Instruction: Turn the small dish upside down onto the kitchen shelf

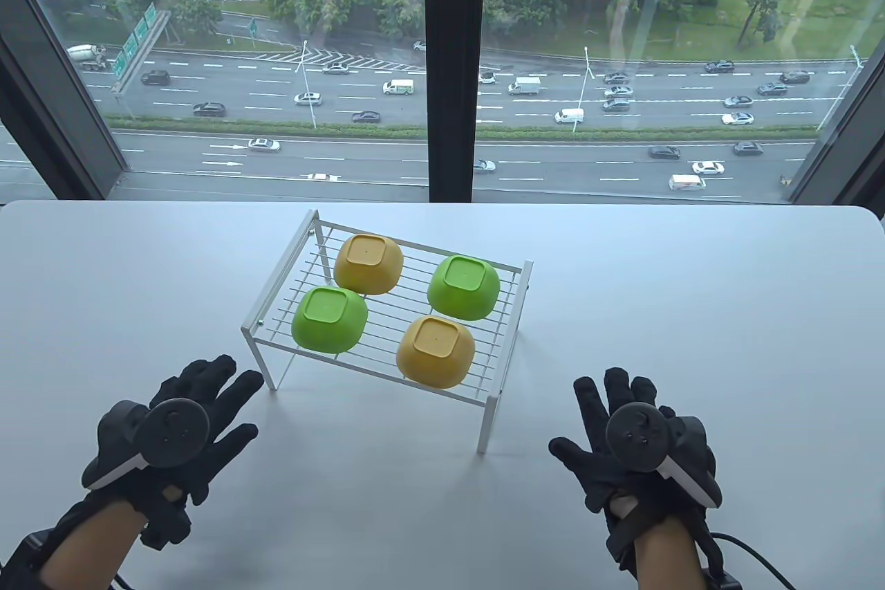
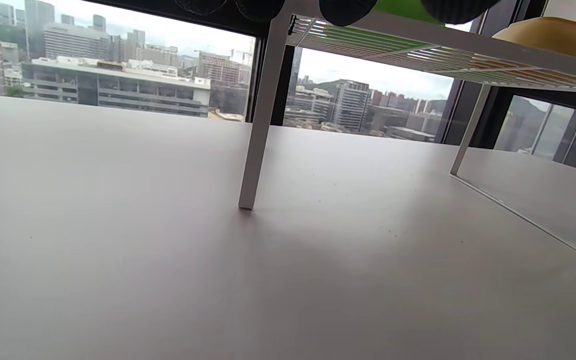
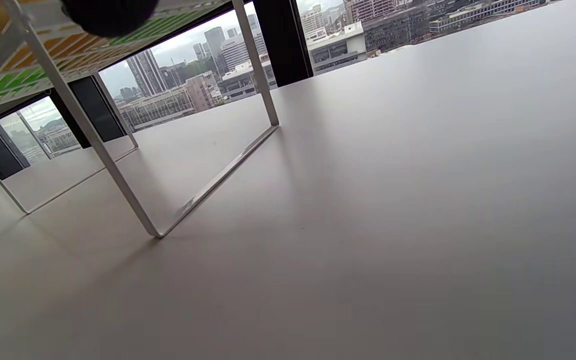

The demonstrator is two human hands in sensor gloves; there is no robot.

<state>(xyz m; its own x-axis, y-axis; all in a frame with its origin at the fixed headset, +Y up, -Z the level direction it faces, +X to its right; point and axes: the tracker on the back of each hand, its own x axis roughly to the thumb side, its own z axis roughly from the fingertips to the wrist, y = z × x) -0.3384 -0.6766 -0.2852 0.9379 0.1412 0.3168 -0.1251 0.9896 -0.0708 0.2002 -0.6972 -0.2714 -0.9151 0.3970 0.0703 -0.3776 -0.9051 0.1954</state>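
A white wire kitchen shelf (image 1: pixel 267 335) stands in the middle of the table. Several small dishes sit upside down on it: a yellow one (image 1: pixel 368 263) at the back left, a green one (image 1: pixel 463 286) at the back right, a green one (image 1: pixel 329 318) at the front left, a yellow one (image 1: pixel 435 351) at the front right. My left hand (image 1: pixel 200 410) lies flat with fingers spread, left of the shelf's front. My right hand (image 1: pixel 608 424) lies flat with fingers spread, right of the shelf's front. Both hands hold nothing.
The white table (image 1: pixel 691 313) runs to a window at the back. The shelf's front left leg (image 2: pixel 258 140) stands close in the left wrist view. Its right leg frame (image 3: pixel 133 200) shows in the right wrist view.
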